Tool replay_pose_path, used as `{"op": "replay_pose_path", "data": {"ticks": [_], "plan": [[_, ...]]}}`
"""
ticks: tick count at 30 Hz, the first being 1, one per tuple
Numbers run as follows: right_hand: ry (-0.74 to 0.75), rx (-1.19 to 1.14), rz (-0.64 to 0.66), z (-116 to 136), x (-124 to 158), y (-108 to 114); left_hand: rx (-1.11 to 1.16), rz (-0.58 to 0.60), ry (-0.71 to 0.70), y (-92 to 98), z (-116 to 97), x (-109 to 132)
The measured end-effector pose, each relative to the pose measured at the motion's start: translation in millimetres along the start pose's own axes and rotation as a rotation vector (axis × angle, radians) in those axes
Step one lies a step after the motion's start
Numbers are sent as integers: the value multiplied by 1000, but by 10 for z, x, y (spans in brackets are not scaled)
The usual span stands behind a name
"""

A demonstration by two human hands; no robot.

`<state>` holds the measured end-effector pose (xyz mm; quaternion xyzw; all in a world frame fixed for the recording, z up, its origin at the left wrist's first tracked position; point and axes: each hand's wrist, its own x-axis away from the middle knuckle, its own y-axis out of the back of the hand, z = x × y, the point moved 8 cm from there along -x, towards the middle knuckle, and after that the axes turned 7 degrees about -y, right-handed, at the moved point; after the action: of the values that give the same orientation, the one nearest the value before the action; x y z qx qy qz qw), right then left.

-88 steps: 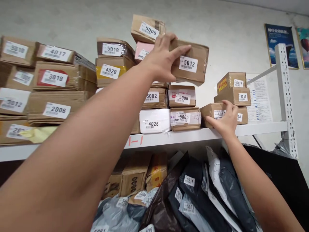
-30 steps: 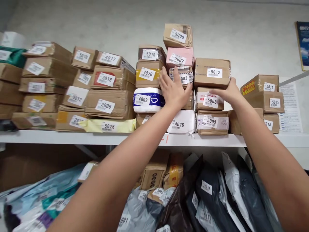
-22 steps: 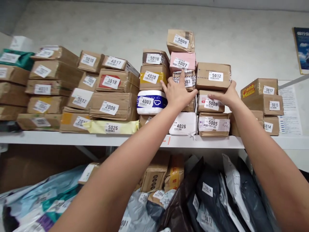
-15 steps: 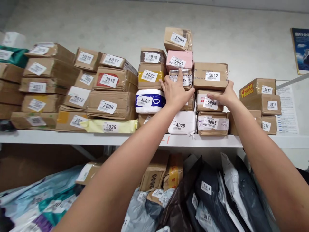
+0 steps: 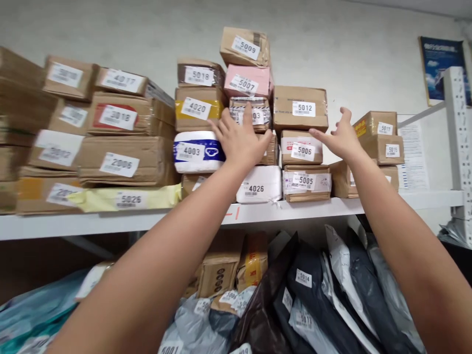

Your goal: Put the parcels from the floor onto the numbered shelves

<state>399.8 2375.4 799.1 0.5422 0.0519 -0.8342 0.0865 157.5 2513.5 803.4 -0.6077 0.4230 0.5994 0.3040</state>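
My left hand [image 5: 243,140] is open, fingers spread, in front of a striped parcel box [image 5: 263,102] whose label ends in 03; whether it touches the box I cannot tell. Above that box sit a pink box [image 5: 236,73] labelled 5007 and a brown box [image 5: 230,38] labelled 5009. My right hand [image 5: 341,135] is also open and holds nothing. Its thumb points towards the lower right corner of the cardboard box [image 5: 283,105] labelled 5012. Below that box are the boxes 5006 [image 5: 289,140] and 5005 [image 5: 291,196].
The boxes stand stacked on a white metal shelf [image 5: 313,207]. Left of my hands are more stacks and a yellow packet [image 5: 99,199]. Bagged parcels [image 5: 302,260] fill the level below. At right rise smaller boxes [image 5: 372,120] and a perforated shelf post [image 5: 455,147].
The view has swung right, so the shelf appears farther left. My right hand has come away from the 5012 and 5006 boxes, its fingers opening. My left hand stays before the striped box.
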Motion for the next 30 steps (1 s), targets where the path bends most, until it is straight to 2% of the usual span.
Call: {"op": "replay_pose_path", "data": {"ticks": [4,6,8,9,11,13,16,18,20,22,24,26,30], "plan": [[50,120,-253,-310,113,911,52,-13,-12,41,-46,63],[6,187,-377,-621,264,1343,62,-7,-16,48,-63,90],[-122,240,-419,-1022,436,1587,88,24,-14,24,-86,99],[-205,249,-395,-1232,519,1618,112,40,-10,7,-99,94],[-343,227,-292,-1585,670,1534,171,52,5,-20,-120,60],[-387,188,-194,-1769,773,1372,200,13,37,-18,-111,6],[-318,153,-138,-1786,805,1205,167,-89,59,4,-44,-73],[-289,133,-130,-1768,779,1168,155,-170,5,16,9,-108],[-288,110,-131,-1769,746,1163,155,-228,-131,8,34,-127],[-302,98,-140,-1778,722,1168,107,-223,-292,-42,36,-129],[-324,104,-150,-1780,712,1174,30,-202,-390,-102,64,-130],[-342,119,-163,-1770,711,1186,4,-220,-402,-117,131,-145],[-334,162,-213,-1734,724,1256,55,-283,-315,-102,292,-208]]}}
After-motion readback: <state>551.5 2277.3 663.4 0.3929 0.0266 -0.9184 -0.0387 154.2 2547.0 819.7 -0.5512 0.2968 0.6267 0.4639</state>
